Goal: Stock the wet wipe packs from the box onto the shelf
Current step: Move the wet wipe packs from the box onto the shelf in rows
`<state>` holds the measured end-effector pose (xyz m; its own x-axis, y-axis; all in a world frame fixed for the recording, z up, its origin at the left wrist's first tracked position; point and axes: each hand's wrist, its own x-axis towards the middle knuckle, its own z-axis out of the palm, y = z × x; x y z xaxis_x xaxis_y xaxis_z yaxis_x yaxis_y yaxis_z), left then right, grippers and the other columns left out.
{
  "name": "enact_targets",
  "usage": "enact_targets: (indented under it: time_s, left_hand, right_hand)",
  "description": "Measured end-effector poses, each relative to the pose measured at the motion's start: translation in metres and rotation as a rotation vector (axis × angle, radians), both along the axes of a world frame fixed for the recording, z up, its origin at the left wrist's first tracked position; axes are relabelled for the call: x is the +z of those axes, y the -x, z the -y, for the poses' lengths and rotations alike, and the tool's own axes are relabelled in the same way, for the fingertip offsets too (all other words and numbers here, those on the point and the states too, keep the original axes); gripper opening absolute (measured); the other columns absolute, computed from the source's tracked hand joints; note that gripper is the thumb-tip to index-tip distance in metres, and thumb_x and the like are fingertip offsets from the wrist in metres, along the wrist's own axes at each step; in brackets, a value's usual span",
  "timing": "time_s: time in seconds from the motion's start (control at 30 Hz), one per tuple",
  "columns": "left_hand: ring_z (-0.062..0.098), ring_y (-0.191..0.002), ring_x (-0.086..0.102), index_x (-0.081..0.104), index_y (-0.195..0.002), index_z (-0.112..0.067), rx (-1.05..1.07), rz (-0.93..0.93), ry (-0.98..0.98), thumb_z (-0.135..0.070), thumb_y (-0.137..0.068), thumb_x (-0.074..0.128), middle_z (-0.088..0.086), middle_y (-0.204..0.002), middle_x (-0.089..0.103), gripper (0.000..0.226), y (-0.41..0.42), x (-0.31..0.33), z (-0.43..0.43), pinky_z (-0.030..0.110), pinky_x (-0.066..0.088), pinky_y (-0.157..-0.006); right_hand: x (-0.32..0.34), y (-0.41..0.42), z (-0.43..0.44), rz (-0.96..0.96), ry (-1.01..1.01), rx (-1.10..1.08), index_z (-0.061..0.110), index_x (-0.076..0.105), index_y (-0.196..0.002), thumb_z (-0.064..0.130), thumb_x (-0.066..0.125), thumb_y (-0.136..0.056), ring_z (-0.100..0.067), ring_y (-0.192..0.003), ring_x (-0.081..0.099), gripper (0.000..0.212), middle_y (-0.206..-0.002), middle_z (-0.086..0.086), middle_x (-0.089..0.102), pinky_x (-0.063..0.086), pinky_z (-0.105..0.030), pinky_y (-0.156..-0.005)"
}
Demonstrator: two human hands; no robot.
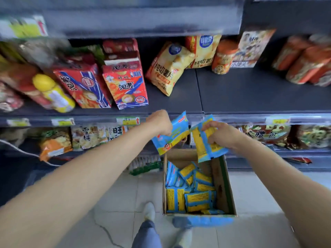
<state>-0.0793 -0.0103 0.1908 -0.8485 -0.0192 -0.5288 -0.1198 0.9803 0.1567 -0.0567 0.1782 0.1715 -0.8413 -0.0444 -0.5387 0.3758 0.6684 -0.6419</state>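
Hands of a person reach out just below the front edge of a dark shelf (241, 90). The right hand (223, 134) pinches a blue and yellow wet wipe pack (206, 149) between thumb and fingers (213, 125). The left hand (159, 122) grips a second pack (172, 135), its fingers curled behind it, hidden. Both packs hang above an open cardboard box (224, 179) on the floor (116, 203), where more packs (189, 192) lie heaped.

Red snack boxes (125, 85) lean beside a slumped yellow chip bag (166, 68) — a yellow bottle (53, 93) lies further left, pale floor tiles (116, 203) below.
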Motion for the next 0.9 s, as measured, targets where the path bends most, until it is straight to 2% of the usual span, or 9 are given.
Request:
enact_targets:
  time_s: [0.17, 0.27, 0.33, 0.4, 0.47, 0.53, 0.6, 0.73, 0.9]
  left_hand:
    - [0.022, -0.068, 0.046, 0.04, -0.057, -0.01, -0.001, -0.11, -0.008, -0.029, -0.083, 0.068, 0.002, -0.063, 0.046, 0.042, -0.014, 0.087, 0.028, 0.026, 0.032, -0.049]
    - [0.024, -0.065, 0.043, 0.048, -0.062, -0.006, 0.028, -0.193, -0.058, -0.023, -0.083, 0.069, 0.003, -0.059, 0.041, 0.034, -0.03, 0.142, 0.045, 0.025, 0.028, -0.047]
    - [0.021, -0.059, 0.047, 0.062, -0.081, -0.006, 0.066, -0.272, -0.128, -0.02, -0.083, 0.068, 0.001, -0.062, 0.048, 0.015, -0.037, 0.172, 0.058, 0.021, 0.035, -0.049]
    - [0.019, -0.064, 0.053, 0.068, -0.1, -0.004, 0.097, -0.332, -0.177, -0.019, -0.082, 0.068, 0.006, -0.073, 0.06, 0.024, -0.045, 0.198, 0.071, 0.019, 0.04, -0.053]
    - [0.022, -0.075, 0.053, 0.068, -0.103, 0.0, 0.087, -0.43, -0.158, -0.019, -0.081, 0.069, 0.013, -0.086, 0.063, 0.029, -0.05, 0.217, 0.087, 0.025, 0.037, -0.056]
    - [0.021, -0.073, 0.049, 0.068, -0.099, 0.003, 0.121, -0.517, -0.174, -0.019, -0.08, 0.071, 0.013, -0.081, 0.058, 0.029, -0.053, 0.233, 0.106, 0.026, 0.035, -0.06]
    - [0.021, -0.068, 0.051, 0.068, -0.098, 0.001, 0.173, -0.591, -0.209, -0.017, -0.079, 0.072, 0.009, -0.077, 0.057, 0.027, -0.052, 0.247, 0.127, 0.025, 0.037, -0.06]
    - [0.018, -0.06, 0.053, 0.069, -0.097, -0.001, 0.212, -0.669, -0.26, -0.012, -0.08, 0.072, 0.006, -0.07, 0.057, 0.021, -0.043, 0.272, 0.173, 0.022, 0.04, -0.046]
    - [0.021, -0.074, 0.054, 0.067, -0.092, -0.002, 0.24, -0.764, -0.243, -0.011, -0.08, 0.071, 0.008, -0.079, 0.058, 0.017, -0.016, 0.293, 0.232, 0.029, 0.043, -0.07]
  right_hand:
    - [0.097, -0.007, 0.02, -0.149, -0.047, 0.205, 0.047, 0.027, -0.138, -0.005, 0.05, -0.08, -0.015, -0.044, 0.034, 0.082, -0.07, -0.009, 0.05, 0.027, -0.024, -0.039]
    - [0.144, -0.008, 0.032, -0.272, -0.019, 0.245, 0.033, 0.05, -0.125, -0.004, 0.055, -0.08, -0.016, -0.05, 0.038, 0.059, -0.069, -0.005, 0.048, 0.03, -0.024, -0.045]
    - [0.17, -0.01, 0.04, -0.342, 0.03, 0.244, 0.023, 0.063, -0.11, 0.002, 0.064, -0.08, -0.016, -0.057, 0.045, 0.038, -0.074, -0.004, 0.054, 0.034, -0.024, -0.05]
    - [0.195, -0.011, 0.047, -0.366, 0.128, 0.233, 0.02, 0.064, -0.106, 0.012, 0.07, -0.081, -0.01, -0.055, 0.054, 0.027, -0.073, -0.001, 0.062, 0.042, -0.02, -0.05]
    - [0.222, -0.014, 0.056, -0.328, 0.261, 0.279, 0.017, 0.064, -0.107, 0.026, 0.072, -0.081, -0.006, -0.055, 0.062, 0.029, -0.07, 0.004, 0.069, 0.049, -0.018, -0.052]
    - [0.246, -0.014, 0.065, -0.312, 0.279, 0.375, 0.015, 0.062, -0.109, 0.036, 0.073, -0.075, -0.015, -0.077, 0.069, 0.042, -0.089, -0.002, 0.073, 0.054, -0.023, -0.064]
    - [0.263, -0.008, 0.077, -0.389, 0.217, 0.414, 0.012, 0.062, -0.107, 0.027, 0.073, -0.078, -0.016, -0.078, 0.069, 0.034, -0.096, -0.009, 0.072, 0.054, -0.025, -0.065]
    - [0.289, 0.018, 0.113, -0.546, 0.17, 0.317, 0.007, 0.058, -0.092, 0.023, 0.058, -0.093, -0.011, -0.055, 0.068, 0.015, -0.075, -0.008, 0.075, 0.046, -0.016, -0.045]
    - [0.314, 0.056, 0.176, -0.557, 0.047, 0.292, 0.003, 0.058, -0.094, 0.028, 0.053, -0.096, -0.008, -0.039, 0.053, 0.025, -0.04, 0.002, 0.061, 0.035, -0.018, -0.04]
